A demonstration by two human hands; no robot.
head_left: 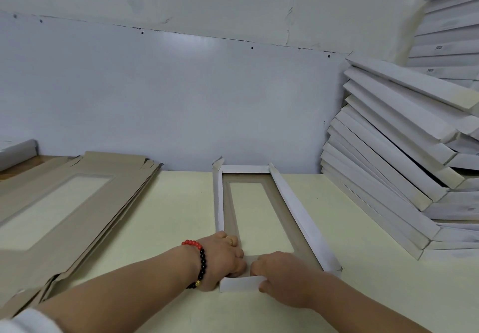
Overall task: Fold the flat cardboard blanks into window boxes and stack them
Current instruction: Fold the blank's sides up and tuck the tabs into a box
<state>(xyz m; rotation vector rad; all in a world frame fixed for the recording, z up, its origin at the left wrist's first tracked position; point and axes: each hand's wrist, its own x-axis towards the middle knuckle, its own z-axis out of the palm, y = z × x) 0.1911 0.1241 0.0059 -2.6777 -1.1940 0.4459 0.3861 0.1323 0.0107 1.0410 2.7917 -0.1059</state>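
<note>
You worked at a pale yellow desk pushed against a white panelled wall marked with a few dark specks and a crack higher up. The half-formed window box lay in the middle of the desk, its long sides and far end raised, white outside and brown within. Your left hand, with a red and black bead bracelet on the wrist, had its grip curled on the near left corner, and your right hand pinched the near end flap. Flat brown blanks sat in a pile to the left; a leaning stack of finished boxes rose at the right.
</note>
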